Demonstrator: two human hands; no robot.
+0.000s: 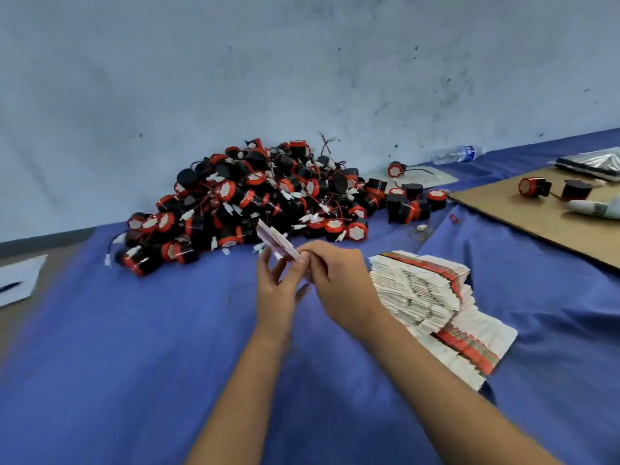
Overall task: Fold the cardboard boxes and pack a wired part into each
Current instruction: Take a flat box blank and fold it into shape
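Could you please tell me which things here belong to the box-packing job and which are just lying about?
Job: flat box held by left hand and right hand; stack of flat boxes; pile of wired parts.
Lying about: water bottle; cardboard sheet; white paper.

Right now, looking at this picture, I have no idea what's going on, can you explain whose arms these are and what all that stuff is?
There is no machine here. One camera worn on a person's head looks down at their own two bare hands. The left hand and right hand together pinch one flat cardboard box, not yet folded open. On the blue cloth lie a big pile of black-and-red wired parts straight ahead and a stack of flat boxes beside the right arm. Farther right are a brown cardboard sheet and a plastic bottle.
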